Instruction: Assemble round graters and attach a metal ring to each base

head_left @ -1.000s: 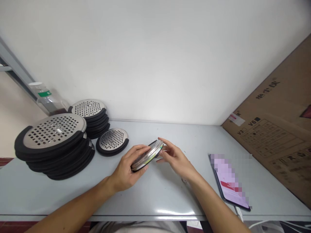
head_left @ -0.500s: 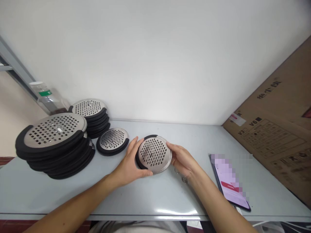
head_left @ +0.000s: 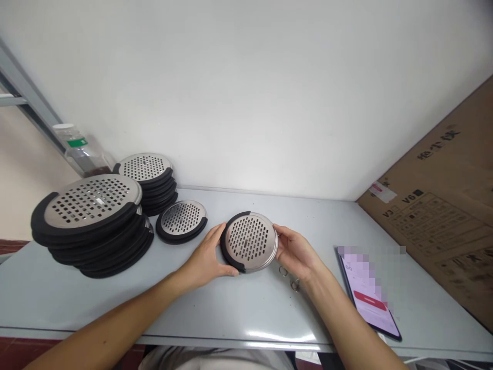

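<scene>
Over the middle of the table I hold a round perforated steel strainer disc [head_left: 252, 242], its face tilted up toward me. A black rubber edge [head_left: 227, 246] wraps its left side. My left hand [head_left: 206, 259] cups that rubber edge, with the thumb at the lower rim and the fingers at the upper left. My right hand [head_left: 296, 252] grips the bare metal rim on the right; some of its fingers are hidden underneath. Close to my left fingers, another strainer disc [head_left: 184, 218] lies on the table. Two small metal rings [head_left: 295, 285] sit by my right wrist.
A tall stack of similar discs [head_left: 92, 231] stands at the left, with a second stack [head_left: 146, 180] behind it. Further back is a clear bottle [head_left: 80, 149] with a green label. To the right lie a phone [head_left: 365, 293] and a big cardboard box [head_left: 442, 205].
The disc has turned slightly, so its black edge sits more squarely to the left. My left fingers have eased back toward its rim. The whole view has shifted a little.
</scene>
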`<state>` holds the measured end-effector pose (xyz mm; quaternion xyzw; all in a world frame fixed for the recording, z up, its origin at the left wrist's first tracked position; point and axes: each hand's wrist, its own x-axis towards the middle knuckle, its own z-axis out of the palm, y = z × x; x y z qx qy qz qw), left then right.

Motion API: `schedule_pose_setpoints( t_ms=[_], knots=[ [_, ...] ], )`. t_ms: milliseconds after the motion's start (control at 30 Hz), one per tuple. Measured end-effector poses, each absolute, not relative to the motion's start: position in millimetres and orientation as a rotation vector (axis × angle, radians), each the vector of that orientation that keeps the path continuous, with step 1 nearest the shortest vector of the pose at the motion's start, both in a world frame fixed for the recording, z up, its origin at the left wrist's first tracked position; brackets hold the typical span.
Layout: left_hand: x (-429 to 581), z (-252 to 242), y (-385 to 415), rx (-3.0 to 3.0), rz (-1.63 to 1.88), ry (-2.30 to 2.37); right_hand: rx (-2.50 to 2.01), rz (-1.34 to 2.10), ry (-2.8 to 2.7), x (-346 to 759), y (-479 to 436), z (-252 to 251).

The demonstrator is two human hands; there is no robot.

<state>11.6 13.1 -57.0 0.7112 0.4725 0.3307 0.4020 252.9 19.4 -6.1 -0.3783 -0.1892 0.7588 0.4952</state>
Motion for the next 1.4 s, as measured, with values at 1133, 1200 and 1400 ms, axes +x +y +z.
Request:
schedule_pose_setpoints(
  t_ms=[1133,1200,1400],
  knots=[
    [16.4,-57.2,12.9,1.760,0.937,1.220,-1.118,1.492,-0.701,235.2,15.8,-18.2],
    [17.1,-57.0,12.9,1.763,0.941,1.224,-1.115,1.488,-0.694,234.7,15.7,-18.4],
    [18.2,-57.7,13.2,1.771,0.938,1.235,-1.106,1.489,-0.693,233.1,15.5,-17.9]
  ],
)
